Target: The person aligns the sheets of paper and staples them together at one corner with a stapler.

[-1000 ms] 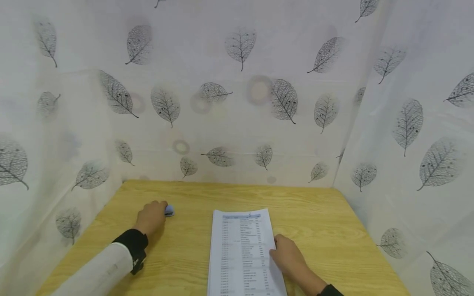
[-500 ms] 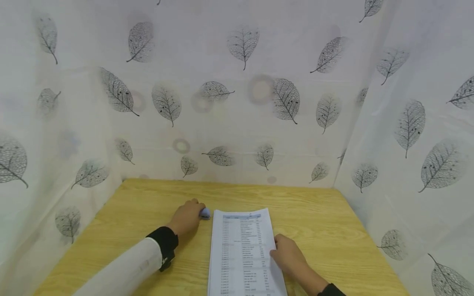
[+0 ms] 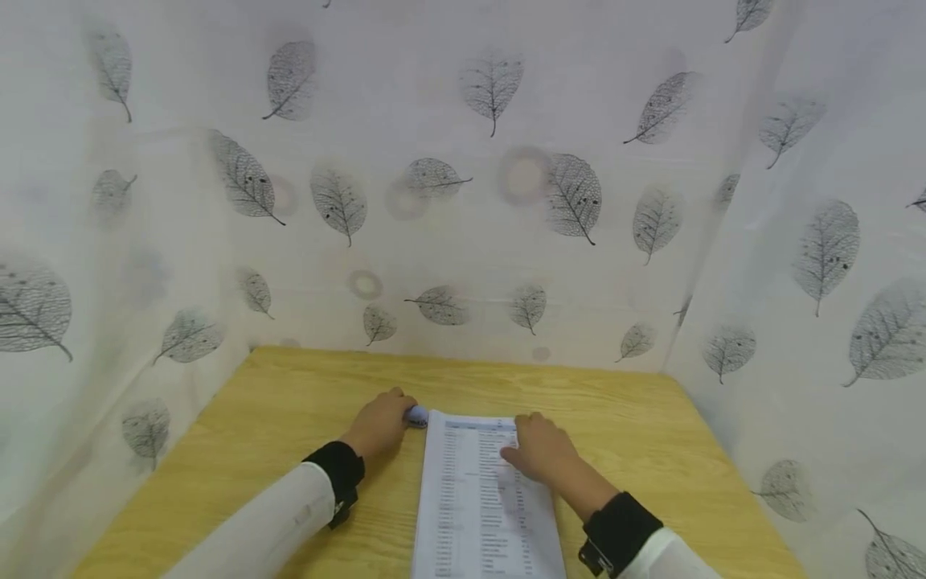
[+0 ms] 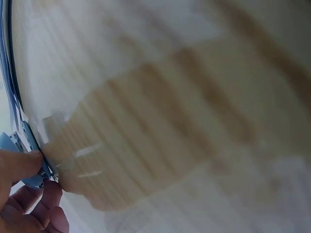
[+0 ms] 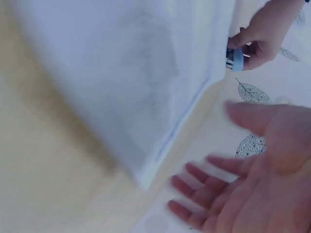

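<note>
My left hand [image 3: 379, 426] grips a small light-blue stapler [image 3: 416, 416] by the top left corner of a paper stack [image 3: 463, 503]. In the left wrist view the thumb and fingers pinch the stapler [image 4: 33, 148], whose front is at the paper's edge. The stack carries printed rows and a blue header band. Over its upper right part is my right hand [image 3: 544, 452]. The right wrist view shows that hand [image 5: 267, 179] with fingers spread and nothing between them, beside the sheets' top corner.
A wooden table [image 3: 325, 386] carries the papers. Behind it and on both sides hangs a white curtain [image 3: 448, 241] printed with dark leaves. Both wrists wear black bands, the right one [image 3: 622, 531] beside the stack's right edge.
My left hand has brought the stapler rightward from the table's left part to the papers' top left corner. My right hand has left the papers' right edge and moved up toward their top right corner.
</note>
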A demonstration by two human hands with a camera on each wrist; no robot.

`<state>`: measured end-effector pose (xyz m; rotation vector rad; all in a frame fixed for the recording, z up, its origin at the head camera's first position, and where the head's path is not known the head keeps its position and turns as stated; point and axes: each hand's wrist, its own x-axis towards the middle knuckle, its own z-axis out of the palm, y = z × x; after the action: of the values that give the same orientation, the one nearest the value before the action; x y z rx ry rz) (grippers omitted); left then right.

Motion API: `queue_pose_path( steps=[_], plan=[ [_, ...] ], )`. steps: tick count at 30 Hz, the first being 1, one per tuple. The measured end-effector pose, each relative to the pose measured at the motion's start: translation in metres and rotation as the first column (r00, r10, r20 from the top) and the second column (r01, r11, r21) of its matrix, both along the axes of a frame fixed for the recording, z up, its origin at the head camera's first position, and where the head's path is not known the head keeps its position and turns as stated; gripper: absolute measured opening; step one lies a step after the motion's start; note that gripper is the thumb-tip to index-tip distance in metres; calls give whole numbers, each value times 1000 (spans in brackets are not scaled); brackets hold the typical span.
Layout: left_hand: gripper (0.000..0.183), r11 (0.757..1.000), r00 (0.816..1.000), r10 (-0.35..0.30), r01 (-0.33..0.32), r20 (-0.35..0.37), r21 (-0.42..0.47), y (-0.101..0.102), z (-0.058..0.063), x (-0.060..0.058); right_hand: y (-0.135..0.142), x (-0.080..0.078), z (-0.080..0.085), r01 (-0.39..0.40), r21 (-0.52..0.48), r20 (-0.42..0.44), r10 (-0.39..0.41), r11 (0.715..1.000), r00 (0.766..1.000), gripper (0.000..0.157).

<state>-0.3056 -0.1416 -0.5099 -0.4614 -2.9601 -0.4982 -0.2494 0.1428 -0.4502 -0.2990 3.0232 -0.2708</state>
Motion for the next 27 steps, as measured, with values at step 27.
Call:
queue_pose_path(
  steps=[27],
  plan=[
    [12,994,996,-39,30,-83,-103,-3,6,-2,-113,-84,-38,-389,57,10,389,920,921,42]
  ],
)
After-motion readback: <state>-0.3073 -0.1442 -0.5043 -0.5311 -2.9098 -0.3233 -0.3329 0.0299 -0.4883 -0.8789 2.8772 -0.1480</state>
